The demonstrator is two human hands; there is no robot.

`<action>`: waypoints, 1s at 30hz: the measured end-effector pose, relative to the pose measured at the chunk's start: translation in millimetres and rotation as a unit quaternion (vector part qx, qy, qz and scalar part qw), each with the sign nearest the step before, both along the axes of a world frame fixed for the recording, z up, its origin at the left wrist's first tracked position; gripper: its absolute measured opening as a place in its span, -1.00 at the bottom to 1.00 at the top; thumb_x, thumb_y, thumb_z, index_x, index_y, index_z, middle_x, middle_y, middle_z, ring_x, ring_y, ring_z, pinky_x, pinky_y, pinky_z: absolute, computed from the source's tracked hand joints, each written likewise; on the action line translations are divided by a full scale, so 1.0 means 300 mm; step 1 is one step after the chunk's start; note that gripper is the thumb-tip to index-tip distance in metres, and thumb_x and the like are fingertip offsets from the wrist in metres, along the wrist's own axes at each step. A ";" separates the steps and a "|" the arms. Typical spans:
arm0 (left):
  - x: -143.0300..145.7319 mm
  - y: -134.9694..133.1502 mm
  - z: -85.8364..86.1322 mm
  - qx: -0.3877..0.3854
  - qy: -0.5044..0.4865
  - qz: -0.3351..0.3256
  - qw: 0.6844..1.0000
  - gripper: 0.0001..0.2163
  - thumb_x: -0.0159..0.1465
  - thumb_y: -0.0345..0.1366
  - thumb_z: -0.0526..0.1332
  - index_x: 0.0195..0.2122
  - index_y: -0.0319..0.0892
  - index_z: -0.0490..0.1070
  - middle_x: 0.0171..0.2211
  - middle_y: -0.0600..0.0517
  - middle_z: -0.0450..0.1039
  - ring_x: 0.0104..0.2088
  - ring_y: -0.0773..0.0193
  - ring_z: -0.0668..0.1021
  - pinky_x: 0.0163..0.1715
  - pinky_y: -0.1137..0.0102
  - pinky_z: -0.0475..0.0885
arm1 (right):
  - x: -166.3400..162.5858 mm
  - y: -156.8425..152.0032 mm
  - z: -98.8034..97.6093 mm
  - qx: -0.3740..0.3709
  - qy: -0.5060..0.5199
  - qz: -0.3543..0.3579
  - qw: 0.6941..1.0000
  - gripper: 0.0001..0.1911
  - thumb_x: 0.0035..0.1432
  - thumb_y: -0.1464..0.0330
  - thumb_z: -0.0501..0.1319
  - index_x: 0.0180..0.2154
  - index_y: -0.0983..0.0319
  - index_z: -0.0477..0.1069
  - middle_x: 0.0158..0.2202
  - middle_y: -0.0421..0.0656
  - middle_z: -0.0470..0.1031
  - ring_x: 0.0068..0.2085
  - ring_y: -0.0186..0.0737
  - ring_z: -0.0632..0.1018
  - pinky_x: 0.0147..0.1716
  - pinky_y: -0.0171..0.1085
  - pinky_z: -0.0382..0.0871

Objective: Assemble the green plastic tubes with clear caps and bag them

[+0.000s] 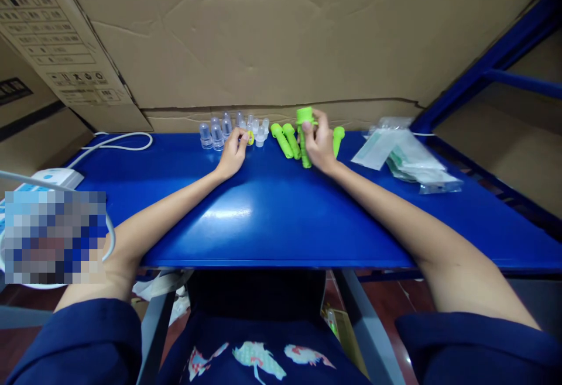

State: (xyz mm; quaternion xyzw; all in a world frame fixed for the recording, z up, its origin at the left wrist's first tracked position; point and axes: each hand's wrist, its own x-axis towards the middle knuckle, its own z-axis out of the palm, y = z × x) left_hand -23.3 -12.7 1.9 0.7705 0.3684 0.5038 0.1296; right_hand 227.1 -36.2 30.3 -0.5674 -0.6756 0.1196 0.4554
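Observation:
My left hand is closed in a pinch on a small yellow ring, close to the clear plastic pieces. In my right hand a bright green ribbed tube stands nearly upright, its wide end on top and my fingers wrapped round it. Two more green tubes lie slanted just left of it, and another green tube shows partly behind my right hand. Several clear domed caps stand left of my left hand, and several small milky plastic pieces stand beyond its fingertips.
Clear plastic packets with papers lie to the right on the blue table. A power strip and white cable are on the left. Cardboard walls the back, and a blue metal frame rises at the right.

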 end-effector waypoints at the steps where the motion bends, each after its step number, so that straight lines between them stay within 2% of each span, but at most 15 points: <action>1: -0.002 0.004 -0.006 -0.003 -0.008 0.009 1.000 -0.50 0.43 0.19 -0.16 -0.20 -0.11 0.32 -0.17 -0.11 0.45 -0.08 0.17 0.52 0.07 0.13 0.42 | -0.035 -0.011 -0.008 -0.022 0.021 0.031 0.999 -0.35 0.39 -0.11 -0.10 0.28 0.18 0.10 -0.28 -0.11 0.54 -0.26 -0.07 0.62 -0.18 -0.09 0.50; 6: -0.007 0.017 -0.018 -0.021 -0.014 0.037 0.999 -0.46 0.41 0.21 -0.22 -0.11 -0.10 0.33 -0.07 -0.16 0.47 -0.05 0.17 0.54 0.02 0.16 0.45 | -0.123 -0.044 -0.043 -0.126 0.115 0.192 0.966 -0.30 0.23 -0.17 0.14 0.17 0.17 0.22 -0.47 -0.20 0.49 -0.38 -0.09 0.58 -0.31 -0.10 0.52; 11: 0.004 -0.005 -0.011 -0.009 0.011 0.030 0.999 -0.48 0.44 0.17 -0.23 -0.09 -0.12 0.33 -0.01 -0.17 0.48 0.01 0.17 0.55 0.03 0.19 0.45 | -0.130 -0.061 -0.058 -0.161 0.104 0.268 0.944 -0.41 0.17 -0.05 0.26 0.06 0.22 0.34 -0.50 -0.22 0.48 -0.43 -0.16 0.52 -0.37 -0.18 0.45; 14: 0.015 -0.025 -0.003 0.008 0.039 -0.023 0.999 -0.52 0.46 0.12 -0.19 -0.15 -0.14 0.33 -0.08 -0.17 0.51 0.00 0.16 0.56 0.06 0.18 0.43 | -0.133 -0.070 -0.058 -0.176 0.090 0.288 0.937 -0.45 0.17 0.00 0.27 0.04 0.23 0.36 -0.51 -0.22 0.49 -0.45 -0.17 0.51 -0.40 -0.21 0.40; 18: 0.025 -0.037 0.000 0.027 0.067 -0.092 0.993 -0.57 0.47 0.10 -0.14 -0.23 -0.15 0.28 -0.14 -0.16 0.52 -0.09 0.18 0.57 -0.01 0.25 0.44 | -0.135 -0.071 -0.068 -0.179 0.096 0.293 0.934 -0.43 0.16 0.03 0.27 0.10 0.18 0.27 -0.52 -0.27 0.50 -0.48 -0.17 0.51 -0.41 -0.19 0.39; 24: 0.020 -0.025 -0.007 0.010 0.058 -0.048 0.997 -0.62 0.49 0.02 -0.16 -0.25 -0.13 0.25 -0.19 -0.10 0.50 -0.14 0.19 0.55 -0.04 0.26 0.42 | -0.135 -0.067 -0.074 -0.159 0.124 0.285 0.937 -0.44 0.18 0.04 0.25 0.10 0.16 0.21 -0.52 -0.29 0.51 -0.48 -0.19 0.52 -0.42 -0.21 0.39; 27: 0.020 -0.023 -0.008 0.014 0.075 -0.078 0.994 -0.66 0.49 -0.03 -0.12 -0.25 -0.14 0.24 -0.18 -0.12 0.50 -0.16 0.20 0.55 -0.06 0.28 0.42 | -0.134 -0.069 -0.072 -0.156 0.119 0.295 0.935 -0.46 0.20 0.06 0.25 0.09 0.17 0.21 -0.52 -0.28 0.51 -0.47 -0.20 0.54 -0.40 -0.21 0.43; 30: 0.024 -0.026 -0.007 0.016 0.097 -0.124 0.987 -0.71 0.46 -0.07 -0.06 -0.25 -0.16 0.26 -0.15 -0.16 0.51 -0.14 0.17 0.55 -0.05 0.27 0.43 | -0.130 -0.067 -0.078 -0.166 0.110 0.317 0.927 -0.38 0.19 0.08 0.29 0.16 0.18 0.16 -0.52 -0.30 0.52 -0.47 -0.21 0.57 -0.40 -0.22 0.48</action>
